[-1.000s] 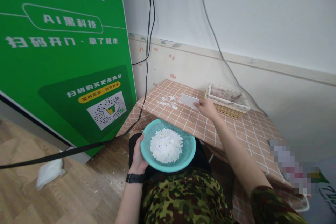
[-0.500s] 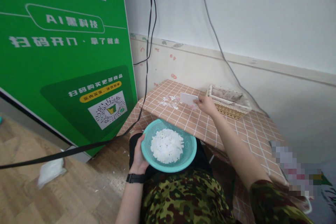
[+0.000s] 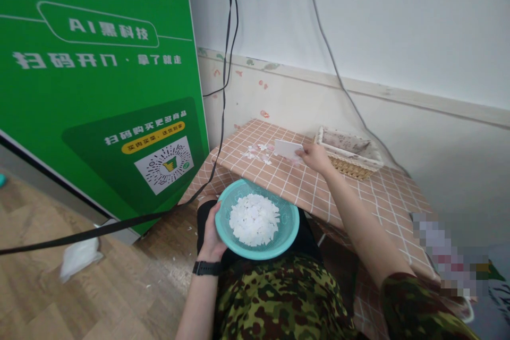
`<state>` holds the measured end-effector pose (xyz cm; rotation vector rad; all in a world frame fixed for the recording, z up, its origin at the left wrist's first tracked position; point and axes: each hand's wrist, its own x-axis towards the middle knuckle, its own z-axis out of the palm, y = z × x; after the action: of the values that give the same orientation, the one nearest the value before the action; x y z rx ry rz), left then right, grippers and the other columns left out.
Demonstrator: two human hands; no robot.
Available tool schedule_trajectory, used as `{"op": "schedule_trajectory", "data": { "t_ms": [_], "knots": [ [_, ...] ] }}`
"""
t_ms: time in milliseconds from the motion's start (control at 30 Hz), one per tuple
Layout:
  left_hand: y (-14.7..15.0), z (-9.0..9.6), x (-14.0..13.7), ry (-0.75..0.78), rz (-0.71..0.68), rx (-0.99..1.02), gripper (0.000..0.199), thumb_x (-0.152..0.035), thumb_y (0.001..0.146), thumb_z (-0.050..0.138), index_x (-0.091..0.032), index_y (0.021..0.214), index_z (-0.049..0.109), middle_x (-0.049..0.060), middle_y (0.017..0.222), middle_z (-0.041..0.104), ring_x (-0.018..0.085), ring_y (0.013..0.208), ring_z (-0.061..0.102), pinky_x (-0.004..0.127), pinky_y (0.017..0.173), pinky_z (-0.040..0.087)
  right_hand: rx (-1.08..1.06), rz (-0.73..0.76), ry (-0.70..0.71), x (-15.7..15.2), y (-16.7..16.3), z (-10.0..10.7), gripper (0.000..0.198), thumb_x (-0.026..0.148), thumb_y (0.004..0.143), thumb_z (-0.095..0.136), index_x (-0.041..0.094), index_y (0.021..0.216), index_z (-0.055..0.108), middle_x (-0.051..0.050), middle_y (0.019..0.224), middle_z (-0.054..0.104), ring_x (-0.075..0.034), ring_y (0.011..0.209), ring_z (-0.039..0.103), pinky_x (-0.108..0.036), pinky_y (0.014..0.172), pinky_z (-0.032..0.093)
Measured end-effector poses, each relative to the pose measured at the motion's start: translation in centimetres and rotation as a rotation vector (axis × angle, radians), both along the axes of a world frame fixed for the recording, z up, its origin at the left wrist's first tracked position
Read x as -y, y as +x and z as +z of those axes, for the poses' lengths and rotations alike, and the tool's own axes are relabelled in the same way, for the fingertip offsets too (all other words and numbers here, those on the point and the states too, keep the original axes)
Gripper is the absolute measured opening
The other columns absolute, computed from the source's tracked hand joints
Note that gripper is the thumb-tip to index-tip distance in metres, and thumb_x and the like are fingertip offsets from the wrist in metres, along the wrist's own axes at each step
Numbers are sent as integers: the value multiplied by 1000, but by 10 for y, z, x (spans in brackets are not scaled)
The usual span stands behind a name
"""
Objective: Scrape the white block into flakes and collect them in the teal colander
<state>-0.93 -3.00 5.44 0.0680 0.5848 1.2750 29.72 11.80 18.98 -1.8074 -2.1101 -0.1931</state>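
My left hand [image 3: 212,232] grips the left rim of a teal plastic colander [image 3: 287,228], held over my lap just below the table's front edge. A heap of white paper scraps [image 3: 254,219] lies in it. Over the table, my right hand [image 3: 316,157] is closed on the right end of a flat white card [image 3: 287,149], which stands tilted on its edge. Left of the card, loose paper scraps [image 3: 257,153] are scattered on the checked cloth; some pinkish ones show by its lower edge.
The table [image 3: 303,183] has a brown checked cloth. A lined wicker basket [image 3: 350,162] stands behind my right hand. At left is a green cabinet [image 3: 99,90], with a black strap [image 3: 159,216] crossing in front. A white plastic bag [image 3: 81,257] lies on the wooden floor.
The view has shifted very slightly. The card and my right hand stay nearly in place, and the colander is held as before.
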Motion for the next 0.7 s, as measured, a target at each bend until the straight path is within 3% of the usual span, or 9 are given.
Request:
{"op": "schedule_trajectory", "data": {
  "t_ms": [200, 700],
  "knots": [
    [0, 0, 0, -14, 4, 16, 27, -29, 76, 59, -12, 95, 69, 11, 89, 73, 28, 95, 65, 41, 91, 47, 33, -31, -3, -5, -1, -3, 29, 36, 80, 47, 17, 71, 65, -7, 66, 63, -16, 57, 50, -27, 53, 25],
    [0, -1, -1, -14, 14, 21, 26, -29, 76, 60, -12, 95, 68, 10, 89, 73, 27, 94, 65, 40, 90, 47, -88, 89, -16, -4, 1, 1, 31, 40, 76, 52, 16, 57, 57, -1, 52, 50, -12, 51, 41, -25, 50, 23]
  ]
}}
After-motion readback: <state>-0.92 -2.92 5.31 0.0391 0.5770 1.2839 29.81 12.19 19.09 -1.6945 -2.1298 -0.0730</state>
